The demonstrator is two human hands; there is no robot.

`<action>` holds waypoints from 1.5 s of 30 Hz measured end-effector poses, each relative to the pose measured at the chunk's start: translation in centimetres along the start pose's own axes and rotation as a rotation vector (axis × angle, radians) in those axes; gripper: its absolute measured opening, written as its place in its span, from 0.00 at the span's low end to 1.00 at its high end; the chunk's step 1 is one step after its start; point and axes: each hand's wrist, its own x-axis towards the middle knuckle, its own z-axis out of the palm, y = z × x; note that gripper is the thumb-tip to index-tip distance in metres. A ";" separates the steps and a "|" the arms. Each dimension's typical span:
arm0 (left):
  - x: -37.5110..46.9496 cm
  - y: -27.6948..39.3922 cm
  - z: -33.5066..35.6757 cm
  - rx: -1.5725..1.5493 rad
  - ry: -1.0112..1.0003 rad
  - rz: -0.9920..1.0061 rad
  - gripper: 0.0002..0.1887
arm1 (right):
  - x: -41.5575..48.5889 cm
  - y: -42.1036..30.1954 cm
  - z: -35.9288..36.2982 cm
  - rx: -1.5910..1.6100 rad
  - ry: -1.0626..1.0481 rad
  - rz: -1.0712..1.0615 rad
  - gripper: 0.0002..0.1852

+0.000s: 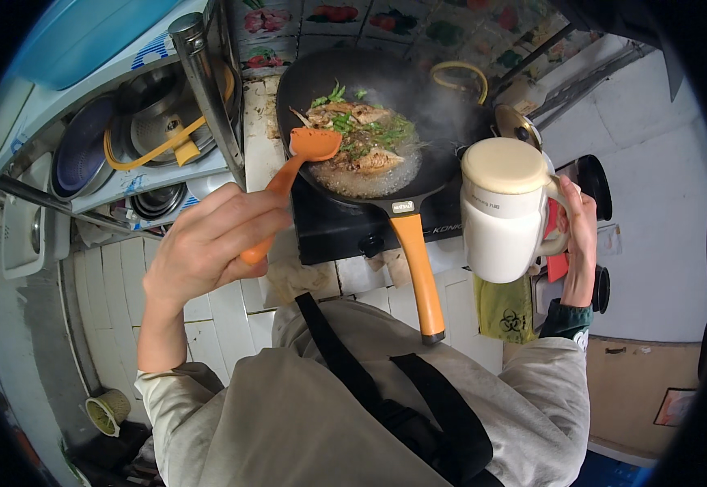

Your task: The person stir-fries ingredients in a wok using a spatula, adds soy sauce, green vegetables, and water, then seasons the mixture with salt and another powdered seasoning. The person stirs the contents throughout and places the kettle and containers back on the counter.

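A black frying pan (353, 73) with an orange handle sits on a black gas stove (323, 237). Browned fish pieces (378, 161) and green leaves lie in bubbling liquid in it, and steam rises. My left hand (213, 243) is closed around the handle of an orange spatula (316, 145), whose head is over the pan's left side, near the fish. On the right, my right hand (576, 222) grips the handle of a white lidded mug (502, 213), held upright beside the pan. Its cream lid is on; what it contains is hidden.
At the left stands a metal rack (207, 91) with colanders and bowls. A glass lid (516, 125) leans behind the mug. Below the mug hangs a yellow-green bag (502, 304). The pan's orange handle (417, 274) juts towards my body. A small basket (107, 411) is at lower left.
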 end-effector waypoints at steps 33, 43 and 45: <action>-0.1 -1.2 1.6 -0.064 0.030 0.032 0.18 | -7.3 4.1 -1.3 0.769 0.372 -0.095 0.14; 0.0 -3.5 0.3 -0.038 0.123 0.106 0.20 | -7.9 2.2 -0.8 0.493 0.388 -0.040 0.16; -0.1 -3.8 0.1 -0.012 0.152 0.099 0.19 | -7.3 1.5 -0.4 0.383 0.360 -0.029 0.18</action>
